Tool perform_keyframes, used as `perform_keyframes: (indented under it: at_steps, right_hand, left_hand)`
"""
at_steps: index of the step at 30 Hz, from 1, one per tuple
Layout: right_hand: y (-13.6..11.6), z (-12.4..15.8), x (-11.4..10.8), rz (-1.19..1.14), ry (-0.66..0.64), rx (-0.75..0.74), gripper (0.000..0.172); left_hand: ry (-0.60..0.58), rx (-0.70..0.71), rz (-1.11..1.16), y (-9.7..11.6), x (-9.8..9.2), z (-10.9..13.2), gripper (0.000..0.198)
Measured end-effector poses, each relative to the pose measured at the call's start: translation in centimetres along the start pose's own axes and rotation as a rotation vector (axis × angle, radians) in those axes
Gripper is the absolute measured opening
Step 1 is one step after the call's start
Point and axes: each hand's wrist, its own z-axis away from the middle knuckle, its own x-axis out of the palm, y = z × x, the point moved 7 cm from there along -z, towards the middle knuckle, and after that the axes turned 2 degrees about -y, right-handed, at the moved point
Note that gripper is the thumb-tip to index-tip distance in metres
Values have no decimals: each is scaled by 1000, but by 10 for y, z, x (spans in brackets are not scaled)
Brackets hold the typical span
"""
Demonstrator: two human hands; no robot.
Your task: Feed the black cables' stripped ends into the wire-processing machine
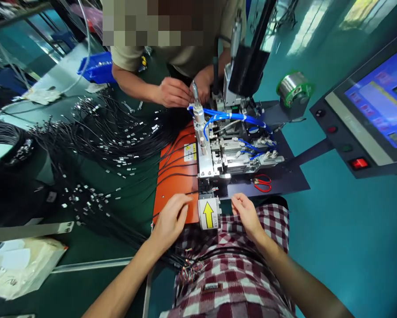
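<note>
My left hand (172,216) is over the near end of the orange plate (175,185), its fingers curled around a thin black cable (192,193) that runs into the machine (205,165). Between my hands is a white cylinder (209,214) with a yellow arrow pointing away from me. Right of it, my right hand (247,216) has thumb and forefinger pinched together; anything in them is too small to make out. More black cables cross the orange plate into the machine's side. Red-handled scissors (262,183) lie beyond my right hand.
Bundles of black cables with white connectors (119,150) cover the green table at left. Opposite, a co-worker's hands (176,92) work at the machine's far end. A solder spool (294,88) and a control screen (380,97) stand right. Cable ends (190,269) lie by my lap.
</note>
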Motion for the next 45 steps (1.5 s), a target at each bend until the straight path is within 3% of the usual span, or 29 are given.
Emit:
perform_keyframes:
  at_steps: [4, 8, 10, 12, 14, 19, 24, 28, 32, 35, 37, 41, 45]
  right_hand:
    - [-2, 17, 2, 95, -47, -12, 33]
    - [7, 25, 10, 100, -110, 2, 34]
    - [8, 27, 14, 99, -135, 4, 34]
    - [5, 29, 16, 108, -157, 7, 34]
    - [0, 33, 16, 128, -167, 12, 33]
    - [-17, 40, 14, 206, -145, 31, 27]
    - [-32, 51, 24, 301, -211, 3, 25]
    - [-42, 65, 38, 400, -313, -62, 20]
    - [-46, 75, 68, 425, -486, -98, 19]
    - [-51, 79, 93, 364, -587, -147, 37]
    - [-53, 78, 100, 289, -565, -146, 37]
    - [-50, 69, 89, 172, -381, -86, 15]
    - [-50, 63, 76, 204, -325, -75, 10]
  left_hand:
    - [-255, 77, -199, 5, 5, 50, 21]
    - [-161, 169, -552, -15, 4, 88, 23]
    - [-188, 129, -632, -28, 4, 94, 20]
    - [-303, 72, -627, -36, 3, 94, 19]
    - [-425, 35, -581, -33, -3, 93, 20]
    - [-512, 20, -464, -20, -27, 84, 24]
    - [-445, 62, -342, -18, -44, 79, 26]
    - [-308, 67, -250, -15, -71, 77, 22]
    - [-140, 75, -178, -4, -94, 77, 21]
    - [-114, 116, -192, 10, -84, 76, 22]
    - [-131, 143, -188, 17, -68, 76, 22]
    - [-143, 144, -125, 26, -38, 72, 19]
    - [-248, 57, -64, 39, -14, 52, 12]
